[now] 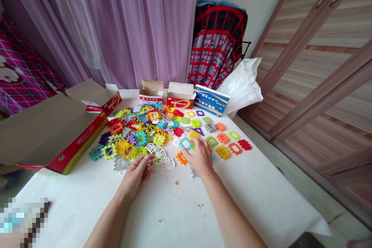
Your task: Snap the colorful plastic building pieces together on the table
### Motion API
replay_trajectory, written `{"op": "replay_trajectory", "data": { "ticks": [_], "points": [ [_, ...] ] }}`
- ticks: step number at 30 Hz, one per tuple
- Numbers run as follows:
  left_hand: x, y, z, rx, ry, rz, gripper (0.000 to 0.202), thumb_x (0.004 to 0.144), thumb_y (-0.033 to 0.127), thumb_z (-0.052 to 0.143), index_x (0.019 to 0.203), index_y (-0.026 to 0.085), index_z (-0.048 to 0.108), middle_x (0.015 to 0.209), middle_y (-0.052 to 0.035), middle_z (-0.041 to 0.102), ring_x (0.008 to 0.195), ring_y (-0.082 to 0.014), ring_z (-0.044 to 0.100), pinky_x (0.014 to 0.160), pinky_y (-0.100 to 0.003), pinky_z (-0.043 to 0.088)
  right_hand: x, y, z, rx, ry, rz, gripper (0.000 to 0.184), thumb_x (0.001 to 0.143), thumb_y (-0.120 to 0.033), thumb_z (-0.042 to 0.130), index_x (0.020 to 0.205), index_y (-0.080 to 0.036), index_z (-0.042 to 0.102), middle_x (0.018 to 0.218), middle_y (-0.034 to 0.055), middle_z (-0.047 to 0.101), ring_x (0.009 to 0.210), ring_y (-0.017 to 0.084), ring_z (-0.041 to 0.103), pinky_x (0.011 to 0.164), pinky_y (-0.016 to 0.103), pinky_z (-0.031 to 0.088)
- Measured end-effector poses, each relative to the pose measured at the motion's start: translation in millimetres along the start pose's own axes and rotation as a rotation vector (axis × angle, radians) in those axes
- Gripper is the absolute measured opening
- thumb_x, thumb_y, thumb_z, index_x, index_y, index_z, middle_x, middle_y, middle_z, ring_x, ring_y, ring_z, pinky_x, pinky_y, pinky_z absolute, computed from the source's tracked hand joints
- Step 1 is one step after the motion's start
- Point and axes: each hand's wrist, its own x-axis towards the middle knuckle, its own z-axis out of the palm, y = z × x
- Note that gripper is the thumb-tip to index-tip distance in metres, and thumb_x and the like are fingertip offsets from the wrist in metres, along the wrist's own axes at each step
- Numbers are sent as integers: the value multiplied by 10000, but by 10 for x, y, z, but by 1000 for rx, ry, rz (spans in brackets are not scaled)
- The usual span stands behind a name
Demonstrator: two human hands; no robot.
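A heap of colourful plastic interlocking tiles [139, 131] covers the far middle of a white table [174, 209]. My left hand [136, 174] rests at the near edge of the heap, fingers curled round a small white tile piece [153, 168]. My right hand [200, 157] lies palm down with fingers spread over tiles beside a teal tile [186, 144] and an orange tile [181, 158]. Separate tiles lie spread to the right: a yellow one [223, 152], an orange frame [235, 148] and a red one [245, 145].
A large open cardboard box [49, 131] lies at the left. Two small open boxes [151, 92] [180, 96] and a blue box [211, 100] stand at the table's far edge, with a white plastic bag [244, 83] beside them. Purple curtains hang behind; a wooden wardrobe stands right.
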Motion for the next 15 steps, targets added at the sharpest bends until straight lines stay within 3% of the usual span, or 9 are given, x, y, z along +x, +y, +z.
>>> {"op": "replay_trajectory", "data": {
  "ticks": [8,15],
  "points": [
    [11,-13,22,-13,-16,-8,636,557,698,764,883,158,689,713,3,606,481,-63,486,360,-169,281,305,-204,-6,-245,-181,-16,232,796,-292,670,1015,-223,639,1113,91,702,1142,281,501,948,402,308],
    [13,-10,20,-31,-23,-21,629,543,697,772,861,161,685,705,7,599,474,-60,482,359,-166,265,371,-333,12,-377,-285,-81,238,786,-300,686,998,-196,669,1090,120,701,1114,294,508,918,398,316]
  ]
}}
